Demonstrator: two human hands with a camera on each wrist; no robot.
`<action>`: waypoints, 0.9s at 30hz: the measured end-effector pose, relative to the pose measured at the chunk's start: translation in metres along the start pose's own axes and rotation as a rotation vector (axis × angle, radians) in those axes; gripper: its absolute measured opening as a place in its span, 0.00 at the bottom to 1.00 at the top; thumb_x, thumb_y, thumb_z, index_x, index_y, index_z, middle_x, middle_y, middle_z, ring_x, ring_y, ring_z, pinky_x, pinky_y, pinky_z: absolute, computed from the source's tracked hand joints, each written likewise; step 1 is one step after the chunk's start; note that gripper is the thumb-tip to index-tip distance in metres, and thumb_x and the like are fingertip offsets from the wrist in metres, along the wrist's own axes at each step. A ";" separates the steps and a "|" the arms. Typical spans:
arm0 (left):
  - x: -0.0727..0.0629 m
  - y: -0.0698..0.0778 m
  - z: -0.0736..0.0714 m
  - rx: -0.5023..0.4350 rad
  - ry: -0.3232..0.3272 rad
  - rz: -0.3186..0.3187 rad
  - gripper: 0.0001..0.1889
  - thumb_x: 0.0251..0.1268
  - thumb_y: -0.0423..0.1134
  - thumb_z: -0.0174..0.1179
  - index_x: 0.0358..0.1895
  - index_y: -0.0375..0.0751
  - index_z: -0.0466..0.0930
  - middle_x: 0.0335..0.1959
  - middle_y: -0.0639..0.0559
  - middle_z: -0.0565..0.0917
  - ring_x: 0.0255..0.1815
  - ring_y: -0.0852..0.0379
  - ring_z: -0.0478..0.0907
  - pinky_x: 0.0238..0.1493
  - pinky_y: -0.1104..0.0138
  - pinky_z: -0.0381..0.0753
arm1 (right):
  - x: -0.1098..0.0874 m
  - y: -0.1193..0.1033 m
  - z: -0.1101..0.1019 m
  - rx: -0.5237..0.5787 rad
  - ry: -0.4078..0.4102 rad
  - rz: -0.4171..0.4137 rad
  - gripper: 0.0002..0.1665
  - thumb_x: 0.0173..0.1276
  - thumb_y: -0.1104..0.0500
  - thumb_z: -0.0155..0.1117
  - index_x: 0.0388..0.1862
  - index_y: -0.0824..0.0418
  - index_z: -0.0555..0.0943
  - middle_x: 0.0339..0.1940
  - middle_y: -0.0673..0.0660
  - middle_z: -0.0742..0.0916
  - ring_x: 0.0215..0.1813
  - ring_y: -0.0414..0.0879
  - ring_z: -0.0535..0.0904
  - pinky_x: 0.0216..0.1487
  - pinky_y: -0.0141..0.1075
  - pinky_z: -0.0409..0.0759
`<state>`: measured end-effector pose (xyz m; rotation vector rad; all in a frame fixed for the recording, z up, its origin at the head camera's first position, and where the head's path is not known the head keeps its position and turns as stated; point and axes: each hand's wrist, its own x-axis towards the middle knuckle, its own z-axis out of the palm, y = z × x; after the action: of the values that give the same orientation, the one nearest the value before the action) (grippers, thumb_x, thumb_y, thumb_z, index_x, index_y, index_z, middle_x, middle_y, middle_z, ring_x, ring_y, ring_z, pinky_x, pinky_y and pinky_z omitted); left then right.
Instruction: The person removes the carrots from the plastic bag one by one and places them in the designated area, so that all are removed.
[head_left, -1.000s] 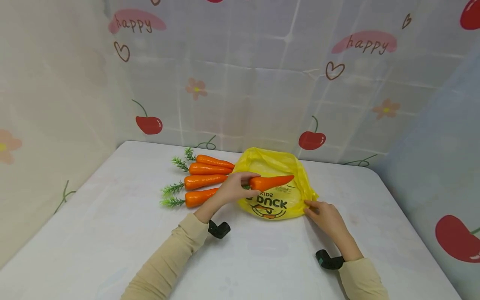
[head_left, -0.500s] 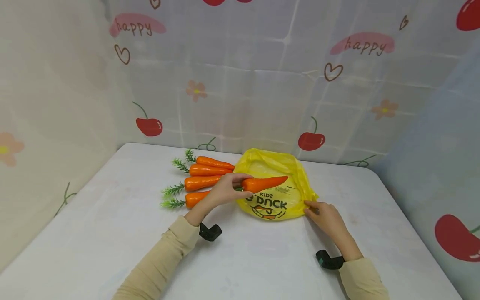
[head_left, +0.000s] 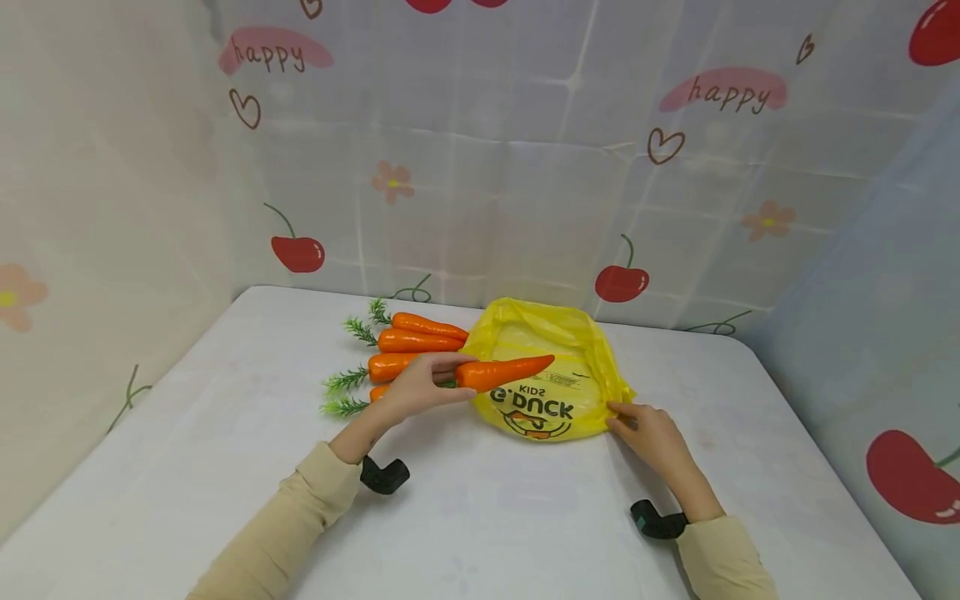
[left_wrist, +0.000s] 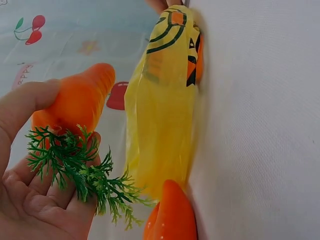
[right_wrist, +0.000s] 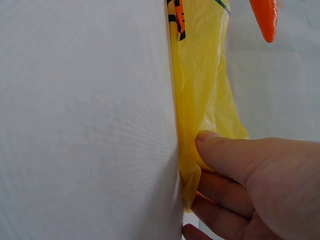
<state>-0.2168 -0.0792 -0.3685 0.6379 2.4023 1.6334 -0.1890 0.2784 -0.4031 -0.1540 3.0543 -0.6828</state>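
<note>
My left hand (head_left: 416,387) holds an orange toy carrot (head_left: 504,372) by its thick end, above the table. The carrot's tip points right, over the left part of a yellow plastic bag (head_left: 551,329) with duck print. In the left wrist view, green plastic leaves (left_wrist: 80,167) hang from the held carrot over the palm. At the bag's right edge, my right hand (head_left: 654,435) pinches the plastic between thumb and fingers. The right wrist view shows the thumb pressing on the gathered yellow bag (right_wrist: 200,85), whose lower edge lies on the table.
Several more carrots (head_left: 420,340) lie left of the bag, leaves to the left, partly hidden by my left hand. The white table (head_left: 510,525) ends at the back against a printed curtain (head_left: 480,183). Black wrist cameras (head_left: 384,475) sit on both wrists.
My left hand has moved left with the carrot, which now covers less of the bag. The right hand keeps its pinch at the bag's edge and has barely moved.
</note>
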 end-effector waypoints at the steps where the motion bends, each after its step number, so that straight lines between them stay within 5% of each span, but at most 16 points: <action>1: -0.003 0.000 -0.002 -0.003 0.003 0.001 0.28 0.53 0.43 0.70 0.59 0.41 0.76 0.57 0.49 0.76 0.57 0.50 0.72 0.56 0.60 0.72 | 0.000 0.000 0.000 0.001 0.000 -0.001 0.24 0.67 0.57 0.62 0.58 0.69 0.76 0.54 0.71 0.78 0.57 0.67 0.70 0.55 0.60 0.67; 10: -0.037 -0.012 -0.023 0.004 0.003 0.021 0.28 0.55 0.41 0.69 0.60 0.39 0.75 0.57 0.49 0.76 0.56 0.51 0.74 0.54 0.61 0.74 | 0.000 0.000 0.001 -0.008 -0.005 0.010 0.24 0.67 0.57 0.62 0.58 0.69 0.76 0.54 0.70 0.78 0.57 0.67 0.70 0.55 0.59 0.68; 27: -0.084 -0.033 -0.051 -0.001 -0.007 -0.067 0.29 0.56 0.39 0.68 0.59 0.29 0.72 0.57 0.37 0.73 0.56 0.40 0.73 0.52 0.60 0.75 | 0.000 0.002 0.001 0.013 -0.007 0.020 0.25 0.67 0.56 0.62 0.58 0.69 0.75 0.55 0.71 0.77 0.58 0.67 0.69 0.55 0.59 0.68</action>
<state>-0.1689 -0.1691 -0.3872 0.5558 2.3908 1.6031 -0.1891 0.2795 -0.4047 -0.1259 3.0395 -0.6986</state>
